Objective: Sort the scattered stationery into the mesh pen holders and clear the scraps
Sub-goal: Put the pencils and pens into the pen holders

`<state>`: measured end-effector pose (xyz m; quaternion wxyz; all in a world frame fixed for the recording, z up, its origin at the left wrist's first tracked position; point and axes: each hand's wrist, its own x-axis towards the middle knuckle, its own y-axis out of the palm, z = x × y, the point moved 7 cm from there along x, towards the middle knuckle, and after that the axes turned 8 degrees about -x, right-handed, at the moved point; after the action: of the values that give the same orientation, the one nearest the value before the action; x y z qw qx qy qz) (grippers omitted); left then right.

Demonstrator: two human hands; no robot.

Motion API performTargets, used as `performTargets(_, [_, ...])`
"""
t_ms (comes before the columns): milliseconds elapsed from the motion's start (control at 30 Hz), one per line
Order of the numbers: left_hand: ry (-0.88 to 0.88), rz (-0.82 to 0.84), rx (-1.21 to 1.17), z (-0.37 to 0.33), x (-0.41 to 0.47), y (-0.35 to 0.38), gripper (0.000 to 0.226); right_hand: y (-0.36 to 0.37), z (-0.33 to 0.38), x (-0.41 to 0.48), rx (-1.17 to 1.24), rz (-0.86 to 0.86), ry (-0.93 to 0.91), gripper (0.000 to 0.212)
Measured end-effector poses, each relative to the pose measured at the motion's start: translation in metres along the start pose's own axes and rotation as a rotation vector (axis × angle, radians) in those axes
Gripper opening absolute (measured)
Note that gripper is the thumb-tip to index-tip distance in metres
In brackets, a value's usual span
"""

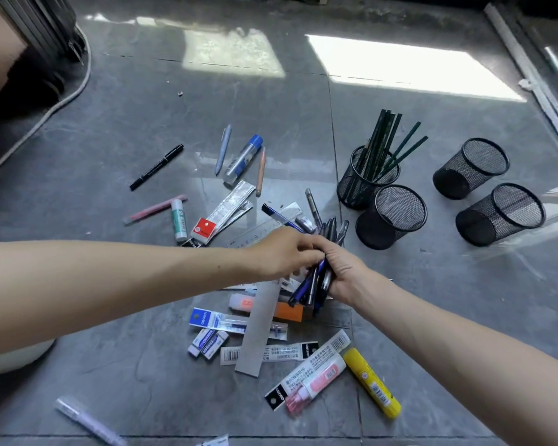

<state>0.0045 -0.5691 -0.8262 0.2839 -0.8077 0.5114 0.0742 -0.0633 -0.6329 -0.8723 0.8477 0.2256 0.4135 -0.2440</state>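
Observation:
My right hand (343,272) grips a bundle of dark and blue pens (316,284) above the middle of the pile. My left hand (284,255) reaches across from the left, and its fingers pinch one pen at the bundle. Several black mesh holders stand to the right: one (358,185) is filled with green pencils (390,143), one (390,217) stands just in front of it, and two more (471,169) (500,214) lie further right. Loose on the grey floor are a black marker (157,167), a yellow glue stick (372,383), erasers (207,342) and a grey ruler (258,329).
Torn packaging strips (268,354) and a clear plastic sheet (545,226) lie among the items. A white cable (62,98) curves along the left, a white object (10,358) sits at the lower left, and a white rail (535,82) runs at the far right.

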Motion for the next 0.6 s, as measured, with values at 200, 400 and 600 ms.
performTargets(200, [-0.023, -0.265, 0.444, 0.029, 0.039, -0.056, 0.018, -0.014, 0.0, 0.008, -0.049, -0.048, 0.004, 0.018])
performTargets(400, [0.183, -0.143, 0.965, 0.034, 0.056, -0.071, 0.021, -0.024, -0.004, 0.006, -0.136, -0.035, 0.011, 0.02])
performTargets(600, [0.229, -0.004, 1.179, 0.036, 0.057, -0.058, 0.017, -0.032, -0.002, 0.006, -0.035, -0.074, 0.016, 0.017])
